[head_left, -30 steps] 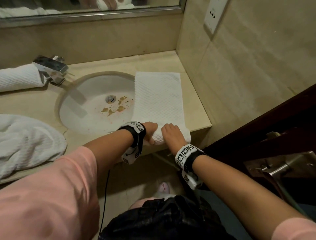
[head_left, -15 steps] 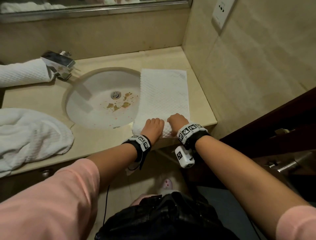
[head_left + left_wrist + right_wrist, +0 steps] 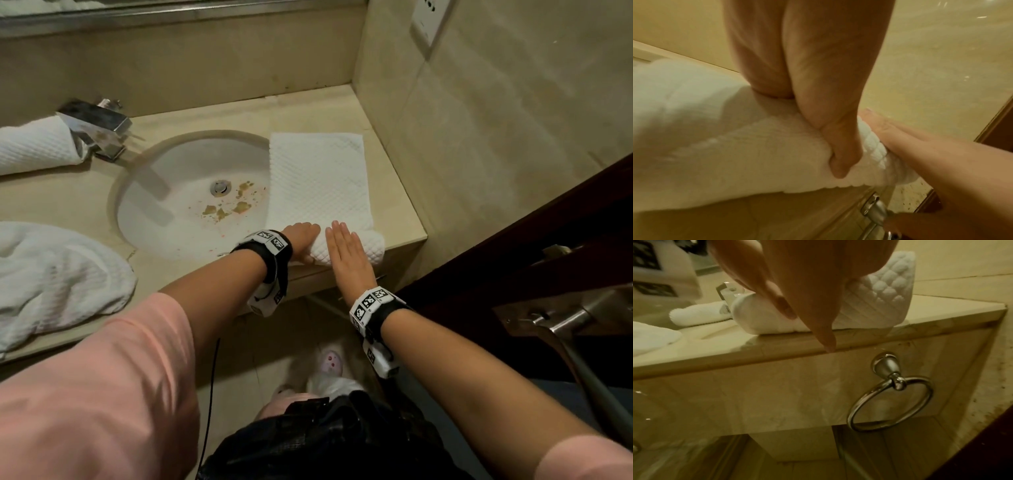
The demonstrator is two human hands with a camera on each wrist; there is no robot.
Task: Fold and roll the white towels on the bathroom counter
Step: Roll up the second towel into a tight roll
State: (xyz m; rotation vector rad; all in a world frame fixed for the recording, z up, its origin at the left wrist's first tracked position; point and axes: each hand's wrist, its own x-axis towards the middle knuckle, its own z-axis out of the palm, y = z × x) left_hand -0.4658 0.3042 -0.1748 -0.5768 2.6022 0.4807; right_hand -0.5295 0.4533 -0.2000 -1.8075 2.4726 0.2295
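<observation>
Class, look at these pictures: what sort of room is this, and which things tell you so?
Most likely a bathroom, perhaps a hotel's: a round sink sunk in a stone counter, a chrome faucet, and a towel ring below the counter's edge.

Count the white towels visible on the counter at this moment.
3: one half-rolled towel right of the sink, one rolled towel beside the faucet, one crumpled towel at front left. More may lie out of frame.

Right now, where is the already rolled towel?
In the head view, the rolled towel lies at the counter's far left, behind the faucet.
</observation>
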